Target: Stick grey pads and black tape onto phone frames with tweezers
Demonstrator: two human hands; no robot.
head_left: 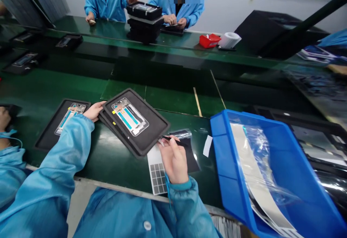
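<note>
My L hand (94, 111) pinches the left corner of two stacked blk trays (157, 124); phone frame (130, 117) w/ teal strips sits in the top one. My R hand (175, 158) holds a slim dark tool (166, 137) nr their right corner, can't tell if touching. Sticker sheet (157, 177) partly under R hand; blue bin (222, 151) to the right.
</note>
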